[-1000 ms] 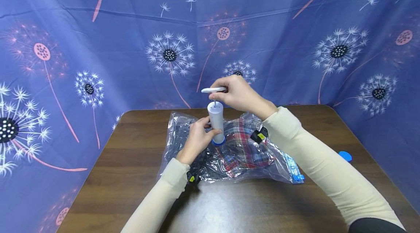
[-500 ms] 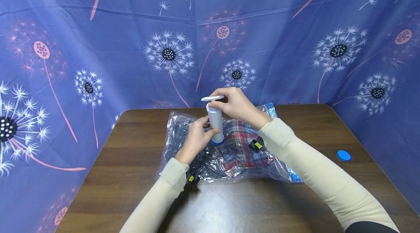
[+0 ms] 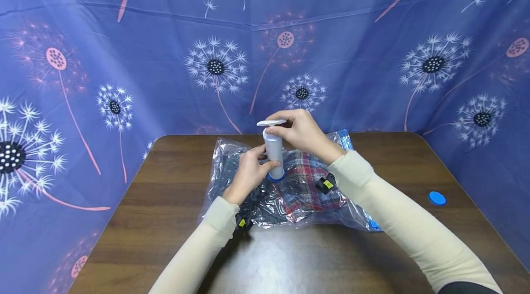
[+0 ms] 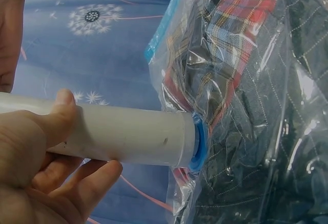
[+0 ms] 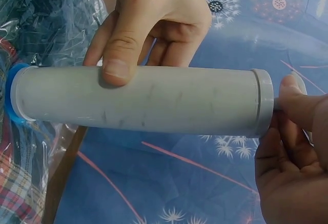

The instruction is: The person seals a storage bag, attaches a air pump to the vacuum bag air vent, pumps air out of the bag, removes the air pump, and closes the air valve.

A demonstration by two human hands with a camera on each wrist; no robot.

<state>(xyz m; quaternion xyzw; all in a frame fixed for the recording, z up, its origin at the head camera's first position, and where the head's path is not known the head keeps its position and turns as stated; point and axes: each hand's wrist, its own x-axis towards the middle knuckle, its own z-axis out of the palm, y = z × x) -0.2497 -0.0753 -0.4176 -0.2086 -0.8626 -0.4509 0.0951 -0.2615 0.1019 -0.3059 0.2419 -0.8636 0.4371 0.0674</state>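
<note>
A white hand pump [image 3: 274, 153] stands upright on the blue valve [image 4: 199, 142] of a clear vacuum storage bag [image 3: 232, 153]. Folded clothes, among them a plaid shirt [image 3: 308, 176] and a dark striped garment [image 4: 266, 131], lie inside the bag. My left hand [image 3: 248, 170] grips the pump's barrel [image 5: 174, 101] from the left, thumb on the near side. At the top, my right hand [image 3: 296, 130] holds the pump's flat white handle [image 3: 271, 123], which sits just above the barrel's end. In the right wrist view only a short bit of rod shows there.
A round blue cap [image 3: 436, 198] lies on the wooden table [image 3: 165, 202] to the right. The bag's blue zip edge [image 3: 344, 140] shows behind the right forearm. A blue dandelion-print cloth [image 3: 165, 54] hangs behind and beside the table.
My right hand has pushed the pump's handle down to the barrel's top, where the rod stood out a second ago. My left hand has kept its hold; little differs over the last half second.
</note>
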